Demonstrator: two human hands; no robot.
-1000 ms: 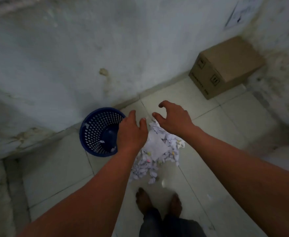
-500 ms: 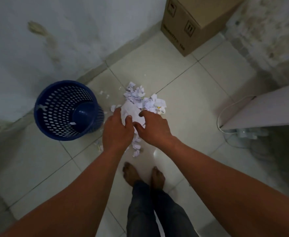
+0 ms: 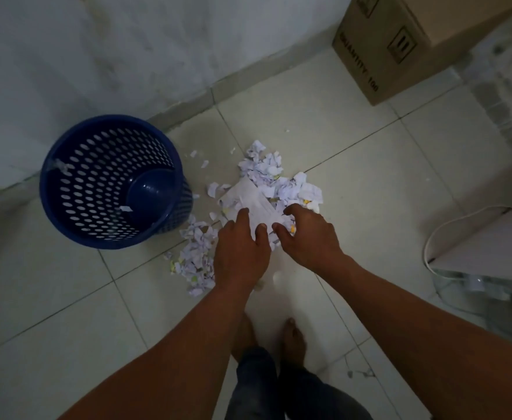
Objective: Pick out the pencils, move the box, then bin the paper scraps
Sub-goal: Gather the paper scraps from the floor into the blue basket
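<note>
A heap of white paper scraps (image 3: 274, 174) lies on the tiled floor, with a larger white sheet (image 3: 248, 195) on top. My left hand (image 3: 241, 253) and my right hand (image 3: 310, 237) are both down on the near side of the heap, thumbs almost touching, fingers curled into the sheet and the scraps. More scraps (image 3: 195, 259) lie left of my left hand. The blue perforated bin (image 3: 76, 153) stands upright to the left of the heap, with a few bits inside. The cardboard box (image 3: 400, 47) sits by the wall at the top right. No pencils are visible.
The white wall runs along the back behind the bin. At the right stand a white panel (image 3: 487, 237), a white cable (image 3: 430, 237) and a clear container (image 3: 472, 295). My bare feet (image 3: 294, 338) stand just behind the heap.
My hands came down from hovering spread above the heap onto the scraps and closed on them. The view has tilted down and moved closer to the floor.
</note>
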